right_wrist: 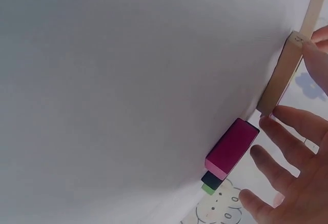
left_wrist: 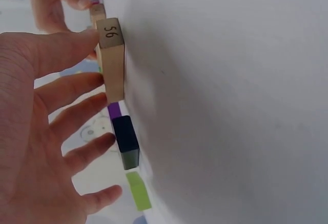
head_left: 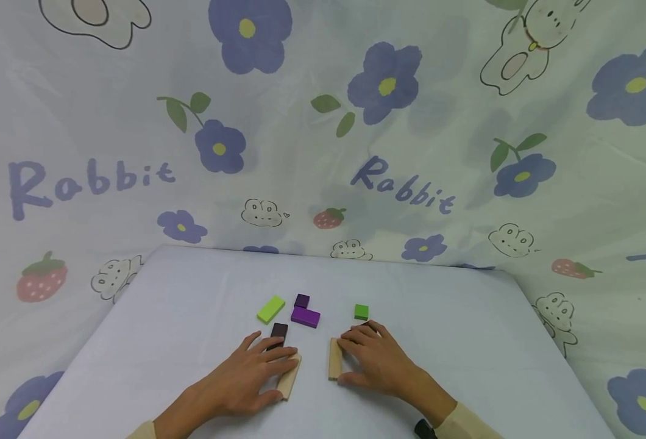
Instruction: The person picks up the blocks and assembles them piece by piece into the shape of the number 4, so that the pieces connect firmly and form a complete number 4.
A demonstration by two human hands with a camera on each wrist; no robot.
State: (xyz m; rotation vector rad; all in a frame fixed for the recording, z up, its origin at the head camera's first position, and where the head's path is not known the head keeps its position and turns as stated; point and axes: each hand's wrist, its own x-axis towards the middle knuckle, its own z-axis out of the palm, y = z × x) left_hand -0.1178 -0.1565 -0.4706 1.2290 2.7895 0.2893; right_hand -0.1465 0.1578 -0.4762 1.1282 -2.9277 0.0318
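Note:
My left hand [head_left: 241, 378] holds a plain wooden block [head_left: 289, 381] between thumb and fingers, on the white table. In the left wrist view the number 56 shows on the end of that wooden block [left_wrist: 110, 31]. A black block [head_left: 280, 331] lies under the other left fingertips. To the right, my right hand [head_left: 380, 360] pinches a second wooden block [head_left: 334, 361] lengthwise, thumb at its near end. Close by its spread fingers, the right wrist view shows a magenta block [right_wrist: 233, 147], hidden by the hand in the head view.
Beyond the hands lie a lime green block [head_left: 270, 310], a small dark purple block [head_left: 301, 301] touching a purple block [head_left: 305, 317], and a green cube [head_left: 361, 311]. A patterned cloth [head_left: 301, 134] hangs behind the table [head_left: 191, 292]. A black object [head_left: 424, 429] sits by the right sleeve.

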